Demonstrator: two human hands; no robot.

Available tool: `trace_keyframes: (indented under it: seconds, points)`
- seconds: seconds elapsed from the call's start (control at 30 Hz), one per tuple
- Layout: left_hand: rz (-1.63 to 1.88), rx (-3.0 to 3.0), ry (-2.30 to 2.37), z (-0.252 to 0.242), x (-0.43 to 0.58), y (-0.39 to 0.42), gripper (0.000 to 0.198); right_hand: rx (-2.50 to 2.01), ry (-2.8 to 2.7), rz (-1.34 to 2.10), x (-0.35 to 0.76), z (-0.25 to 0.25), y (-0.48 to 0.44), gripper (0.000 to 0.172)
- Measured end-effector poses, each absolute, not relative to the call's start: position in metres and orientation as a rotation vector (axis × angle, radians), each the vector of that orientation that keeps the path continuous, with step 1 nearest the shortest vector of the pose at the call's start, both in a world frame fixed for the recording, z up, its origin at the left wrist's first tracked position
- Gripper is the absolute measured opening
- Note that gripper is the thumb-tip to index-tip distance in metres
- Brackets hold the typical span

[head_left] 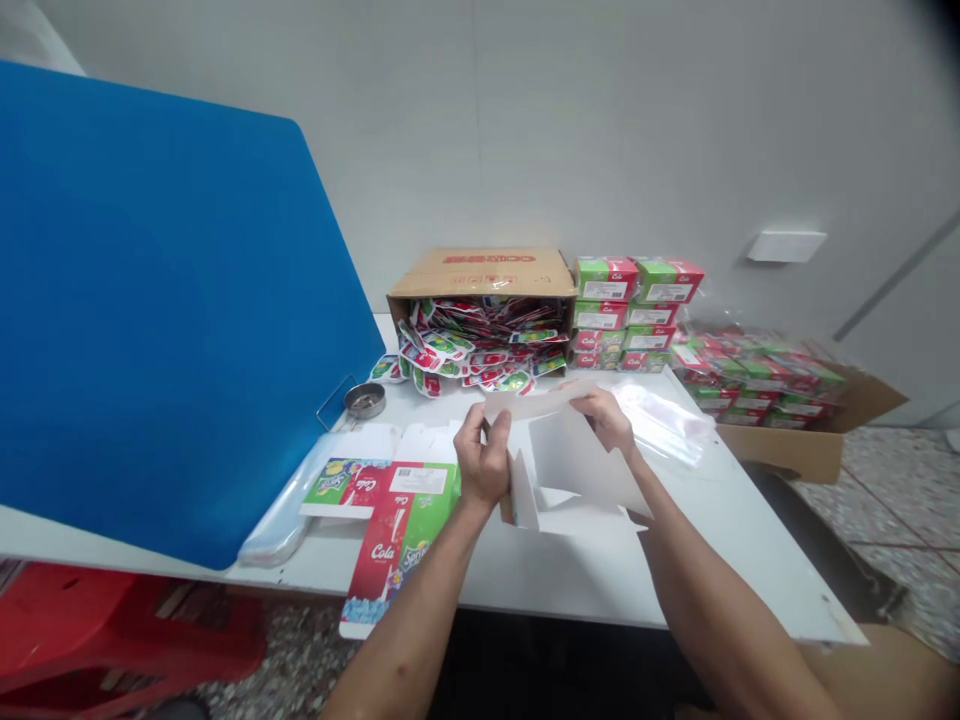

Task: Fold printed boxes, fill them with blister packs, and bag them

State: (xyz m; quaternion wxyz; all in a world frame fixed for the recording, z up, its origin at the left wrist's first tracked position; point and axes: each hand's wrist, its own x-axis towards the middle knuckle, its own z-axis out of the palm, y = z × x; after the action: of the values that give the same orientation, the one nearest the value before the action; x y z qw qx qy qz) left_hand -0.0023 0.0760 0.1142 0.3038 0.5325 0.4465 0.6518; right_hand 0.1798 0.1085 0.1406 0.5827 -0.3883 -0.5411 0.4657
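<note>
Between my hands is a partly folded paperboard box (574, 455), its plain white inside facing me and several flaps standing out. My left hand (482, 455) grips its left edge, thumb on top. At the upper right edge, the fingers of my right hand (604, 415) pinch the board. The box's printed outside is mostly turned away. To the left of my left hand lie flat printed cartons (401, 515) with Cola and Sprite designs, partly covered by my forearm. Clear plastic bags (667, 420) lie just right of my right hand.
A tipped cardboard box (487, 272) spills printed pouches (465, 360) at the back. Right of it stand stacked finished boxes (637, 315). An open carton (780, 445) holds more wrapped boxes. A blue board (165, 300) leans at left, near a small metal dish (365, 400) and a plastic stack (281, 515).
</note>
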Motion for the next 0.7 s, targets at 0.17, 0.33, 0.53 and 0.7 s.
trace_keyframes:
  seconds: [0.17,0.33,0.53,0.7]
  points:
    - [1.766,1.180,0.998,0.110,0.016,0.072,0.024,-0.844,-1.196,1.194,0.186,0.162,0.096,0.023]
    - [1.695,0.934,0.955,0.093,0.035,0.092,0.025,-0.906,-1.356,1.125,0.200,0.181,0.088,0.020]
    - [1.503,1.045,1.164,0.048,0.006,0.107,0.010,-1.087,-1.094,1.345,0.182,0.116,0.104,0.015]
    - [1.393,1.090,1.265,0.025,-0.016,0.100,0.013,-1.125,-1.029,1.361,0.171,0.058,0.110,0.015]
